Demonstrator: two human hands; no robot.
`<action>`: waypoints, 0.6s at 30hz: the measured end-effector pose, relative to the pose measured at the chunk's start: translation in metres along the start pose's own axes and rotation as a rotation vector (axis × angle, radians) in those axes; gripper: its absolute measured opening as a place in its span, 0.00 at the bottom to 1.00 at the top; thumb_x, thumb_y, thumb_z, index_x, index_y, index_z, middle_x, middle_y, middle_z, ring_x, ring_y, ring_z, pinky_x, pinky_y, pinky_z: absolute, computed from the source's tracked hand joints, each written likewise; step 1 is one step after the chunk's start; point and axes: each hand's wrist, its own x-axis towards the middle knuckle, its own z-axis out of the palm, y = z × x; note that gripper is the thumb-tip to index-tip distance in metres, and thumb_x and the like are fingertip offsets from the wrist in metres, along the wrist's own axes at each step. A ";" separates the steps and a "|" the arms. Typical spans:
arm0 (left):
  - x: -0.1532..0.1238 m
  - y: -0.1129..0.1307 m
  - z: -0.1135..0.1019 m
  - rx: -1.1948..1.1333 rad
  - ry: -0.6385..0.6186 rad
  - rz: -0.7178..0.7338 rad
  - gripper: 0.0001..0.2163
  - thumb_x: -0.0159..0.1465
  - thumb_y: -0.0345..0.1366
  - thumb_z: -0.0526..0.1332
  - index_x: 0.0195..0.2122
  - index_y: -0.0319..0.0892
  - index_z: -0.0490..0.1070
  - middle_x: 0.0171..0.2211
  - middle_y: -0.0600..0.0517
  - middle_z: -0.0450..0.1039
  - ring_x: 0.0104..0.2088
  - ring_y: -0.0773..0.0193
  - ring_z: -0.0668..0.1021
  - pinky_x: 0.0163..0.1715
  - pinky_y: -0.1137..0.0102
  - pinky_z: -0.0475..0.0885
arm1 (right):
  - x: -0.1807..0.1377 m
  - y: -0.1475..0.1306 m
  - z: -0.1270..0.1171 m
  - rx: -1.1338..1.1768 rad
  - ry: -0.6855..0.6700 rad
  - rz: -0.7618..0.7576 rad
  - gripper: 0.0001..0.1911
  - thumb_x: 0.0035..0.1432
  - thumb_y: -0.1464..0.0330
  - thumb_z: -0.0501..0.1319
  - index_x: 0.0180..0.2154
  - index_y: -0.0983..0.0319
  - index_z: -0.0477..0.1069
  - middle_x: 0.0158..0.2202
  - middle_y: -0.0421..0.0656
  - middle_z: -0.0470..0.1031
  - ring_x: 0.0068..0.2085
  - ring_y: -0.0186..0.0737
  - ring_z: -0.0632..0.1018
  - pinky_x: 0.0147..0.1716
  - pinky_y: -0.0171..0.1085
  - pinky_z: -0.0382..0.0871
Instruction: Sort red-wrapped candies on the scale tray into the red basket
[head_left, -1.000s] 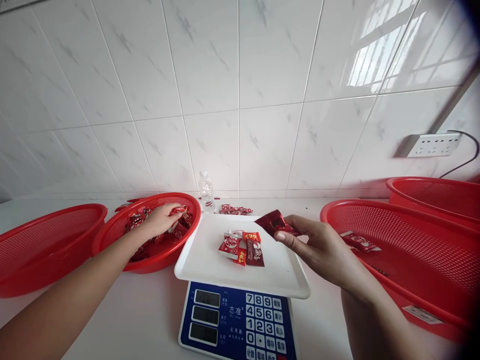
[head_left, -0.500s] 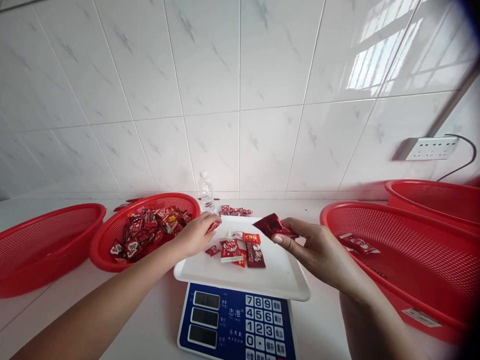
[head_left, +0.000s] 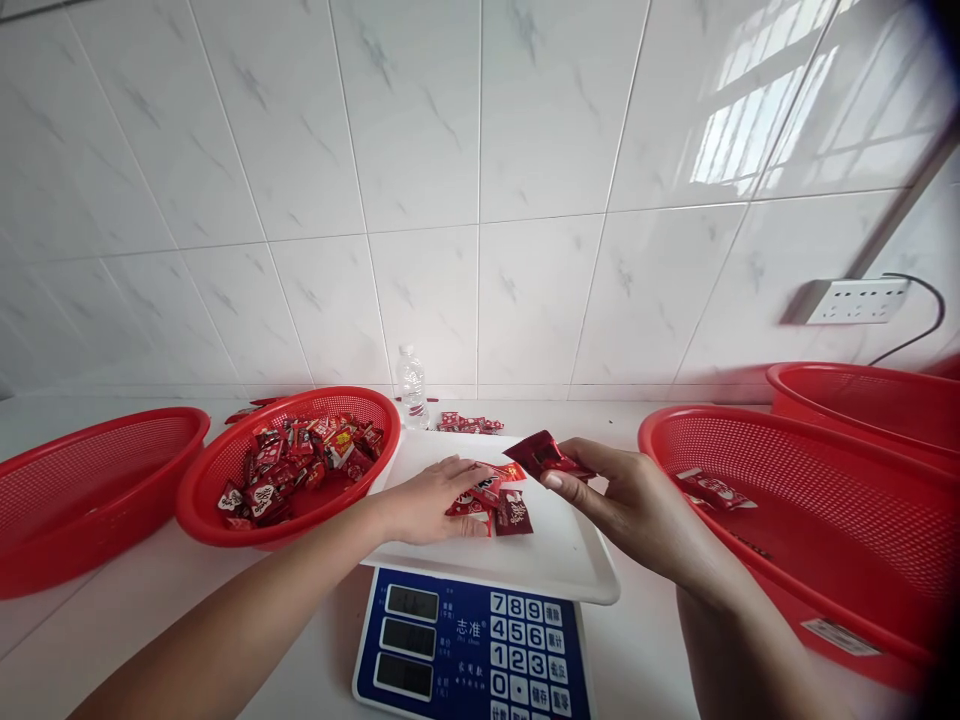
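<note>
Red foil candy packet (head_left: 543,452), probably light, crinkly and slippery so best gripped at its sealed edge, hangs pinched by the right hand (head_left: 637,500) above the white plastic scale tray (head_left: 570,560), where the left hand (head_left: 431,497) lies spread over a pile of red wrapped candies (head_left: 511,513).

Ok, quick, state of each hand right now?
Left hand: open, palm down on the packets on the scale tray.
Right hand: closed, pinching a dark red packet.
</note>
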 end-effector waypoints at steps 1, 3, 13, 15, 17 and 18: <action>0.000 -0.001 0.001 0.015 -0.024 -0.020 0.35 0.60 0.54 0.58 0.65 0.49 0.49 0.66 0.43 0.48 0.66 0.46 0.51 0.61 0.49 0.51 | 0.000 0.000 0.000 -0.003 -0.002 0.001 0.19 0.61 0.54 0.54 0.27 0.61 0.66 0.21 0.37 0.66 0.23 0.31 0.63 0.20 0.30 0.55; -0.001 -0.002 0.004 0.031 -0.050 -0.045 0.38 0.59 0.57 0.57 0.66 0.50 0.45 0.67 0.44 0.45 0.66 0.46 0.48 0.62 0.49 0.49 | 0.000 0.001 0.001 -0.008 -0.012 0.006 0.19 0.61 0.54 0.54 0.27 0.61 0.66 0.21 0.37 0.66 0.23 0.31 0.62 0.20 0.30 0.55; 0.002 -0.011 0.008 -0.049 0.018 -0.033 0.42 0.61 0.59 0.51 0.67 0.47 0.30 0.69 0.45 0.26 0.67 0.52 0.34 0.64 0.50 0.39 | 0.002 0.002 0.004 -0.007 -0.061 0.016 0.18 0.62 0.54 0.53 0.31 0.62 0.68 0.25 0.39 0.71 0.26 0.34 0.68 0.23 0.31 0.60; 0.004 -0.012 0.005 -0.099 0.111 -0.034 0.37 0.64 0.58 0.47 0.67 0.48 0.33 0.69 0.47 0.28 0.67 0.54 0.35 0.64 0.50 0.39 | 0.003 0.003 0.005 -0.015 -0.062 0.023 0.18 0.62 0.54 0.53 0.31 0.62 0.68 0.24 0.39 0.71 0.25 0.33 0.68 0.22 0.31 0.60; 0.002 -0.006 -0.001 -0.183 0.249 -0.001 0.31 0.66 0.55 0.45 0.67 0.49 0.39 0.69 0.48 0.35 0.67 0.55 0.40 0.65 0.53 0.40 | 0.003 0.003 0.007 -0.021 -0.055 0.030 0.19 0.62 0.54 0.52 0.31 0.62 0.68 0.24 0.39 0.71 0.25 0.34 0.68 0.22 0.31 0.60; -0.001 0.000 -0.004 -0.238 0.317 0.030 0.29 0.67 0.54 0.44 0.66 0.50 0.42 0.68 0.48 0.40 0.67 0.56 0.43 0.65 0.54 0.42 | 0.004 0.004 0.008 -0.023 -0.048 0.028 0.19 0.63 0.54 0.52 0.31 0.62 0.68 0.25 0.39 0.71 0.26 0.34 0.68 0.22 0.31 0.60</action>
